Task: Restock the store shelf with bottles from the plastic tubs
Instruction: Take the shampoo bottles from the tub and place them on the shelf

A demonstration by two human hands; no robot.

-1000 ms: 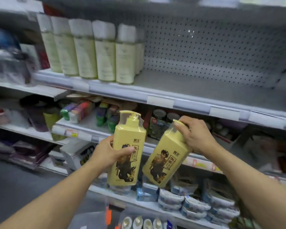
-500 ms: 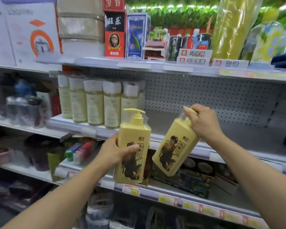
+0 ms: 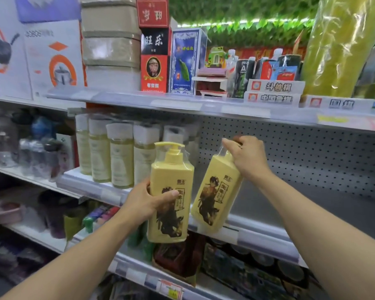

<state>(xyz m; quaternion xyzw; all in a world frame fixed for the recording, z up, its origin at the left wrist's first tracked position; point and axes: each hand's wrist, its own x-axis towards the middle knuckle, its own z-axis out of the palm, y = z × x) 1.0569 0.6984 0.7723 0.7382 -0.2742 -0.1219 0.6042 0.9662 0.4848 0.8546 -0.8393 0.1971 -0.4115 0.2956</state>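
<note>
Left hand (image 3: 146, 204) and right hand (image 3: 248, 158) each grip a yellow bottle (image 3: 170, 195), unplaced, before the shelf's (image 3: 312, 204) bare centre-right stretch.

Retail aisle, metal shelving in several tiers. Grey perforated back panel (image 3: 301, 156) behind the middle shelf (image 3: 312, 204); clear price-label strip (image 3: 204, 106) along the front edge of the upper shelf. Upper shelf carries white appliance cartons (image 3: 52, 57), stacked tan boxes (image 3: 110, 46), red and black cartons (image 3: 154, 46) and a blue box (image 3: 185, 61). Artificial green foliage (image 3: 236, 11) with a light strip (image 3: 247, 21) runs above. Lower tiers hold blurred mixed goods.
</note>
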